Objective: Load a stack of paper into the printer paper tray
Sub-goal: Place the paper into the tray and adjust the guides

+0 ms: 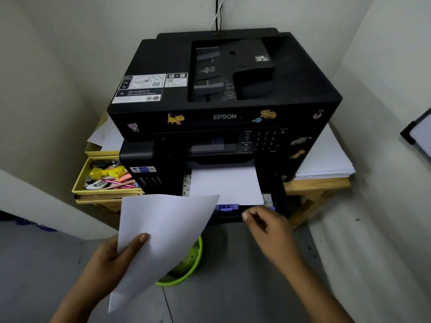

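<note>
A black Epson printer (224,96) stands on a wooden table in a corner. Its paper tray (270,207) is pulled out at the bottom front, with white paper (225,185) lying flat in it and a purple guide (225,207) at the front edge. My left hand (112,257) grips a stack of white paper (163,236) by its lower left part, tilted, in front of and below the tray. My right hand (265,220) is at the tray's front right edge, fingers curled, touching or just over the rim; it holds no paper.
A yellow box (79,183) of pens and small items sits left of the printer. A pile of white sheets (326,159) lies on the table (319,185) at the right. A green basket (186,269) stands on the floor under the held paper. Walls close in on both sides.
</note>
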